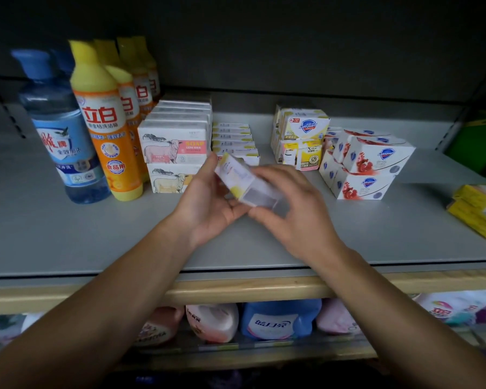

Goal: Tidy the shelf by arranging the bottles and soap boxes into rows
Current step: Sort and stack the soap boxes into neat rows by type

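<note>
Both hands hold one white and yellow soap box (243, 179), tilted, above the middle of the grey shelf (68, 242). My left hand (208, 203) cups it from the left and below; my right hand (289, 203) grips its right end. Behind it lies a row of flat white and yellow soap boxes (232, 140). Sheep-picture soap boxes (174, 147) are stacked to the left. A row of yellow and orange bottles (107, 122) and a blue bottle (65, 136) stand at the far left.
Yellow Safeguard boxes (300, 138) and white and red Safeguard boxes (365, 164) are stacked at the right. Loose yellow boxes (477, 211) lie at the far right edge. A wooden front rail (236, 290) borders the shelf; detergent bottles (278, 318) fill the shelf below.
</note>
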A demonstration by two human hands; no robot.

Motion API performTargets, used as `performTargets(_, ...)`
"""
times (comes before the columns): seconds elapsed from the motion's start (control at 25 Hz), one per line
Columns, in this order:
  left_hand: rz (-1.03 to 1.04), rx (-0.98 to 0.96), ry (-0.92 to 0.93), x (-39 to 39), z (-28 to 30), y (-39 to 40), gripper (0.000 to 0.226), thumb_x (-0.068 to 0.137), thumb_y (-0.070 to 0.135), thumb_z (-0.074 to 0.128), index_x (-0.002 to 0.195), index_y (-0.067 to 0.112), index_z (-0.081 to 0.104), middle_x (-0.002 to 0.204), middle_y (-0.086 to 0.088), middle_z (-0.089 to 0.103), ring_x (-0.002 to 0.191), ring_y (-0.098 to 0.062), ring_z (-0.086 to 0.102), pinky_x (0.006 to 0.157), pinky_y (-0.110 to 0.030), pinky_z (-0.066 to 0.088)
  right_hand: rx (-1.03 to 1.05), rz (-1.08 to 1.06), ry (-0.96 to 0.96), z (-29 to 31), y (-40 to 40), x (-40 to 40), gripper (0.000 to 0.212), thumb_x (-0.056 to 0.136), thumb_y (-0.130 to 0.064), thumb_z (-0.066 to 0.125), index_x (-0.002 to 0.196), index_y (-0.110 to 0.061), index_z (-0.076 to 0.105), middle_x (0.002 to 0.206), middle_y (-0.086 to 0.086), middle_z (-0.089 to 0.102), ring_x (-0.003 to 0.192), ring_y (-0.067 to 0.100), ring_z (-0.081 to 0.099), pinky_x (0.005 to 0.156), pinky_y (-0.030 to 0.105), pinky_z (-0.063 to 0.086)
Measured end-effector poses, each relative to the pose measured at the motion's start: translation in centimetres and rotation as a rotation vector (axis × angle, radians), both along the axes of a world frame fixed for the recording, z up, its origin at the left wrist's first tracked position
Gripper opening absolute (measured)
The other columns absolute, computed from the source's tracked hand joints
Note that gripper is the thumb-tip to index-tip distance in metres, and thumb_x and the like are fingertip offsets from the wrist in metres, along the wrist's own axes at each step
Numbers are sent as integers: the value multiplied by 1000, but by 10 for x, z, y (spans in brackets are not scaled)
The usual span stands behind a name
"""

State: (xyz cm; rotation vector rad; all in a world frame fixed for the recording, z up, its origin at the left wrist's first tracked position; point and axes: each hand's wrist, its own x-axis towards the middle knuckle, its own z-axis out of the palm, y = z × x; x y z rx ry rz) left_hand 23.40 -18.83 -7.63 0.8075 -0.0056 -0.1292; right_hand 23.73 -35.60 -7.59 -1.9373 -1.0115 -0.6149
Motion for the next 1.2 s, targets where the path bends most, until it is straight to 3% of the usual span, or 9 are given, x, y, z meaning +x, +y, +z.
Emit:
performTargets(0.12,-123,-95,-4,-5,4,1,54,96,51,37,122,7,56,107,-12,66,96,-20,66,87,-29,55,-215,-59,-396,-8,14,-11,38,77,-13,77,115,-12,71,113,8,66,106,27,53,97,39,44)
performTargets(0.24,-150,-107,-1,-5,6,2,56,93,50,40,130,9,50,112,-11,60,102,-19,60,96,-27,47,-234,-105,-450,-11,21,-14,35,78,-11,76,113,-14,73,112,7,67,106,29,53,93,44,46)
performTargets(0.32,-106,-90,-21,-3,5,2,50,97,48,38,123,9,56,108,-11,63,99,-21,62,93,-32,50,-180,-56,-332,-8,19,-12,39,78,-11,76,116,-13,70,115,5,64,106,29,54,97,36,43)
performTargets(0.44,-49,-71,-60,-2,1,4,36,95,40,47,114,12,61,104,-10,66,94,-29,68,79,-39,58,119,17,113,1,9,-3,46,80,-11,69,125,-18,61,119,-5,60,113,12,55,96,21,42)
performTargets(0.56,2,94,-93,-2,-6,2,34,86,20,60,119,15,61,108,-11,69,94,-33,70,76,-36,58,413,112,512,3,-2,8,43,87,-14,57,130,-14,56,123,4,65,113,18,61,95,33,50)
performTargets(0.72,257,439,-146,-3,-10,-8,27,92,6,61,119,8,61,95,-12,73,69,-24,72,63,-29,58,603,59,863,-2,-14,18,33,98,-9,52,131,-11,56,123,23,61,112,32,63,94,43,53)
performTargets(0.88,390,662,-232,-5,-12,-13,40,85,7,72,124,7,60,108,-22,65,56,-24,68,54,-29,56,449,-27,964,-6,-25,22,19,98,-16,56,115,-12,63,110,13,71,102,27,68,85,40,57)
performTargets(1.04,412,702,-256,-11,-8,-18,33,84,7,73,115,12,65,108,-23,64,51,-22,66,50,-27,54,422,69,1092,-5,-31,21,13,97,-16,56,105,-12,66,105,10,74,100,26,70,85,38,58)
performTargets(1.2,385,856,-285,-14,6,-13,26,85,15,73,110,17,66,103,-14,68,57,-22,68,57,-31,59,55,-44,746,7,-33,28,23,92,-18,65,116,-16,66,109,2,71,97,17,69,82,34,57)
